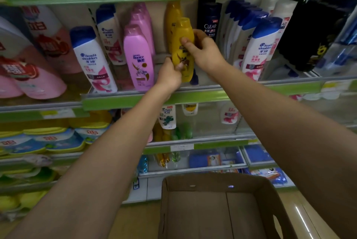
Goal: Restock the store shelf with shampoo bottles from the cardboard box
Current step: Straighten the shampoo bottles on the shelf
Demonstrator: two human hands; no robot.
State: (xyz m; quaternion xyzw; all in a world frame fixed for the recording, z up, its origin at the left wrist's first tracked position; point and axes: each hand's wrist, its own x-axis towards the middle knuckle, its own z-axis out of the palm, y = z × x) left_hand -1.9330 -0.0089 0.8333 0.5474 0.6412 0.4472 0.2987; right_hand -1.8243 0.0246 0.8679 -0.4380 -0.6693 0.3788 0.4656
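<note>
At the shelf [193, 96] front, your left hand [170, 74] grips the yellow bottle [182, 45] low. Your right hand [202, 49] pinches its middle, beside the pink bottle [138, 59].

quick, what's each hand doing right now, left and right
Left hand: grips the lower part of the yellow shampoo bottle.
Right hand: holds the same bottle higher up, thumb on its front.

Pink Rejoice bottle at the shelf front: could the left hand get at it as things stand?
Probably yes, once freed. The pink Rejoice bottle stands unobstructed at the shelf front, just left of the left hand. But that hand now holds the yellow bottle's base, together with the right hand.
</note>
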